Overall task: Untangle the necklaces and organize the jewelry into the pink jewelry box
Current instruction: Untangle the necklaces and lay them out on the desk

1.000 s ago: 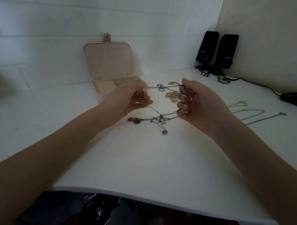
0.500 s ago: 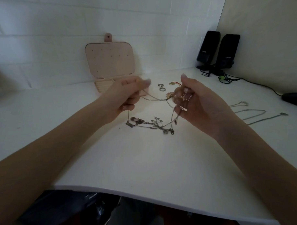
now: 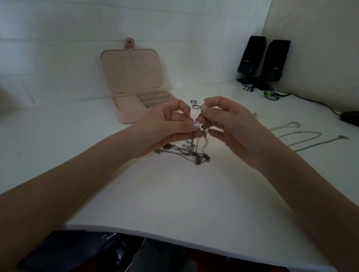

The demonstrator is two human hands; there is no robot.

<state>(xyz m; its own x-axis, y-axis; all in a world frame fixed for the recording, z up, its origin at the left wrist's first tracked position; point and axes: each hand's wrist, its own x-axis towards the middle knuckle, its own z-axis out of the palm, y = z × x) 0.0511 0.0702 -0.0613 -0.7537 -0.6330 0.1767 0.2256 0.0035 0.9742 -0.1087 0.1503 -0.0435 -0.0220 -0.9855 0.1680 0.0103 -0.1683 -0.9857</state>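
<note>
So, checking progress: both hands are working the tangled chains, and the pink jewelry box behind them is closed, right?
Not quite. The head view shows the pink jewelry box open, lid upright. Both the left hand and right hand do pinch the tangled chains.

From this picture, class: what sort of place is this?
Probably a home desk in a room corner: a white desk against a wall, two black computer speakers with cables, a pink jewelry box.

A dim, soft-lit view: the frame darkens toward every edge, lines are bowed by wide-angle distortion, slight blur is seen around 9 o'clock.
</note>
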